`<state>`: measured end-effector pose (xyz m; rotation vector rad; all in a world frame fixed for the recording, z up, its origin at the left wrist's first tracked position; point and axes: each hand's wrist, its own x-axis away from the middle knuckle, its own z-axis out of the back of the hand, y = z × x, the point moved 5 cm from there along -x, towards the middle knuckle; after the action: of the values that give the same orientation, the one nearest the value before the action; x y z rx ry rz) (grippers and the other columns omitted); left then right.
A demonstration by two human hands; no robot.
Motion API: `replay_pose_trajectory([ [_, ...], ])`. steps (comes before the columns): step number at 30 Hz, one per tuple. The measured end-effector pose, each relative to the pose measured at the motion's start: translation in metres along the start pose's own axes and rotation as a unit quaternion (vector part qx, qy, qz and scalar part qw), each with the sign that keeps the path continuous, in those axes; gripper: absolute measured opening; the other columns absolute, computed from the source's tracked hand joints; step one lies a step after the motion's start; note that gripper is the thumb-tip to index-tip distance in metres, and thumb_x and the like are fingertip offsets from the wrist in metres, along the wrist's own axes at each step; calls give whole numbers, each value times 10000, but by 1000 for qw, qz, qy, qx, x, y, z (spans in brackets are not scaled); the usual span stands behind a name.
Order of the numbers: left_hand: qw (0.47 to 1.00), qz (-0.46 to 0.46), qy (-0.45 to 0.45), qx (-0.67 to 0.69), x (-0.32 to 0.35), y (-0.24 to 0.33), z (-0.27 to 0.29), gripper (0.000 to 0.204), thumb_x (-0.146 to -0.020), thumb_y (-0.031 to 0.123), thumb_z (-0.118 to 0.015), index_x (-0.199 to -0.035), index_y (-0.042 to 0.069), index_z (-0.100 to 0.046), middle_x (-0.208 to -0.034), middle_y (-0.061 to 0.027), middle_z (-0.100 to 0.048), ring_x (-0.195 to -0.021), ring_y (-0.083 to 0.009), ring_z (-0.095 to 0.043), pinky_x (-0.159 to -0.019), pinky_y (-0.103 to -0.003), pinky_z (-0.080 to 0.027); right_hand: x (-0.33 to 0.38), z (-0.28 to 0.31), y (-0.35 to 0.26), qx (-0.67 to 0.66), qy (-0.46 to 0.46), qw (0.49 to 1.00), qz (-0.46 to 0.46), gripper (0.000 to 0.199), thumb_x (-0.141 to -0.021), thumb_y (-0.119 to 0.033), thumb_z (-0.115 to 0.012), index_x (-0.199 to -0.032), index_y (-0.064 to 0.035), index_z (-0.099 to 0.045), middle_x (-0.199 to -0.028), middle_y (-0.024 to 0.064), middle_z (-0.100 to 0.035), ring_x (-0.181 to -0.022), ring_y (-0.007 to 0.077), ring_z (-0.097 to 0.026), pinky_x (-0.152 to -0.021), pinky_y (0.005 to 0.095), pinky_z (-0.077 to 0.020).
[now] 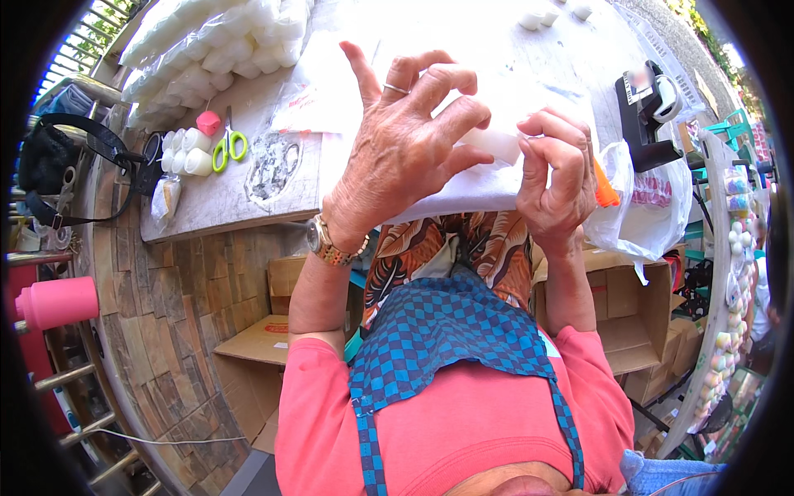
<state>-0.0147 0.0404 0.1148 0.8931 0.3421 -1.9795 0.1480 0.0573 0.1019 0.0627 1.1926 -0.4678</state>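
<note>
Above the front of the white-covered table, my left hand has its fingers spread and bent. A ring and a gold wristwatch are on that arm. To its right, my right hand is closed, thumb and fingertips pinched at the edge of a translucent white piece. This piece lies between the two hands, partly behind the left fingers, and its exact kind is unclear. Whether the left fingertips touch it I cannot tell. An orange object shows beside the right hand, mostly hidden.
Packs of white cylinders are heaped at the back left. Nearer are green-handled scissors, a pink object and a small pack of white cylinders. A black tape dispenser and plastic bag stand right. Cardboard boxes sit below.
</note>
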Motion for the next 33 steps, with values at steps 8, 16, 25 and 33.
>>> replay_pose_trajectory([
  [8,996,52,7,70,3,1,-7,546,-744,278,-783,-1268,233,-637,-1285,-60,-513,-1245,-282,-486,-1131,-724,-48,-3,0,1,53,-15,998,35,198,-781,20,-738,-917,-23,-602,-943,110,-627,-901,289,-617,-732,375,-510],
  [16,965,139,101,199,24,-1,-35,624,-653,246,-882,-1233,148,-675,-1534,-230,-304,-1201,-325,-575,-988,-412,-498,-7,7,10,-111,-64,991,-40,248,-782,-112,-760,-967,-19,-624,-1020,109,-637,-933,276,-623,-786,371,-514],
  [25,943,162,51,287,10,-6,-20,474,-687,202,-780,-1150,113,-733,-1528,-244,-345,-1139,-288,-644,-912,-365,-553,-11,5,27,-149,-139,970,-135,420,-726,-43,-714,-1144,-77,-680,-1174,128,-629,-1059,277,-632,-898,390,-523],
  [33,941,174,54,286,14,-8,-24,462,-703,208,-744,-1153,107,-728,-1529,-239,-344,-1196,-326,-605,-980,-420,-515,-28,3,25,-133,-191,956,-180,320,-748,-22,-717,-1061,-88,-713,-1143,96,-655,-998,220,-658,-823,335,-543],
])
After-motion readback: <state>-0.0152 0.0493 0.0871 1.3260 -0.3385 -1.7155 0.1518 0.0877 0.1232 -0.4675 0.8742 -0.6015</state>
